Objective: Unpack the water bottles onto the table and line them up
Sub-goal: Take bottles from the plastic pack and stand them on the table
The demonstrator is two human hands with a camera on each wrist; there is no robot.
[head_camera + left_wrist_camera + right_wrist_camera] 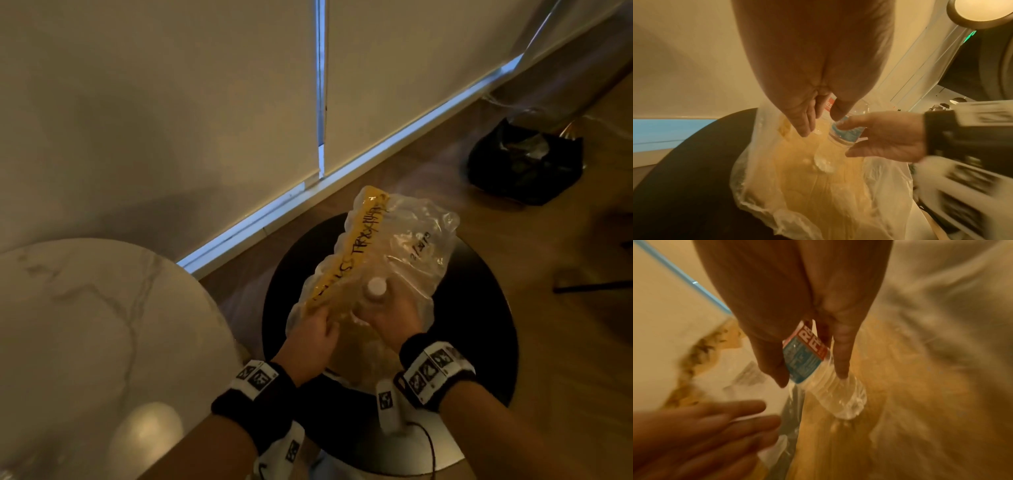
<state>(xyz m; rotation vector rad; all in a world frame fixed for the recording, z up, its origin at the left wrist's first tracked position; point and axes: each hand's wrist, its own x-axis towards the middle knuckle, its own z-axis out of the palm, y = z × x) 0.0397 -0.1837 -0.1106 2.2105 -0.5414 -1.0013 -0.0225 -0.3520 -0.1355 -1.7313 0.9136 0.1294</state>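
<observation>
A clear plastic bag (387,260) with a yellow band is seen at centre frame of the head view, resting on a round black stool (479,308). A water bottle (376,291), white cap uppermost, is clasped round its body by the right hand (394,322) at the bag mouth; the wrist view shows thumb and fingers wrapped about the blue and red label. The left hand (317,334) is laid against the bag's left edge, fingers extended; whether film is pinched cannot be told. The marble table (85,325), lower left of frame, is not seen to carry any bottles. It is judged that the bag should be held down firmly while the bottle is drawn straight up, so that film is not dragged along.
</observation>
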